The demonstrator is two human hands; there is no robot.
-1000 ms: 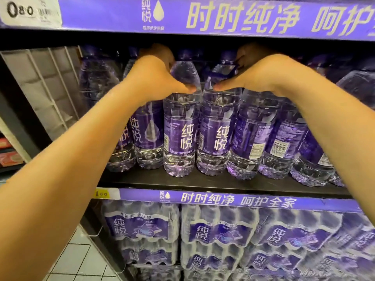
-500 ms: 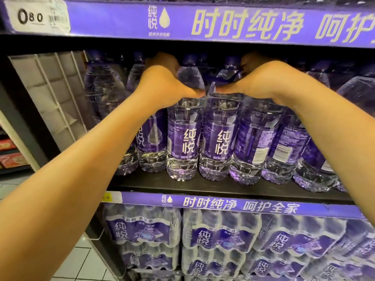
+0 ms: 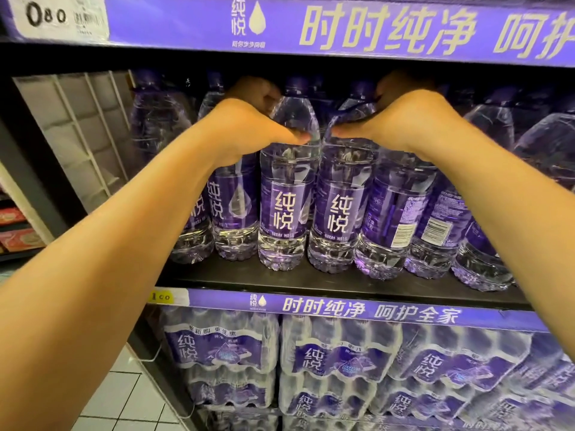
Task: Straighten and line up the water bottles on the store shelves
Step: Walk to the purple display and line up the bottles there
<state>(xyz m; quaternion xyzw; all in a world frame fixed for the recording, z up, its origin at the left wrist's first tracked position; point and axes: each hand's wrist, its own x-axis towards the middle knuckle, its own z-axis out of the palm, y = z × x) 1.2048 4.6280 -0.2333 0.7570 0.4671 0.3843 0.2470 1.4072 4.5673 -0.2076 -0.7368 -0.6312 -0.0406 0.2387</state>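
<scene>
Two full clear plastic water bottles with purple labels (image 3: pixel 284 194) near the black shelf's front edge (image 3: pixel 311 283), heavy and slick, gripped at the shoulders by left hand (image 3: pixel 249 126) and right hand (image 3: pixel 404 122).

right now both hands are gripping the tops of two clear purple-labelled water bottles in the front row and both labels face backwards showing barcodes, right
Not quite. The head view shows the left hand and right hand each with a grip on a clear purple-labelled water bottle in the front row, but both labels face forwards, showing the white brand characters. The barcodes are on neighbouring bottles further right.
</scene>
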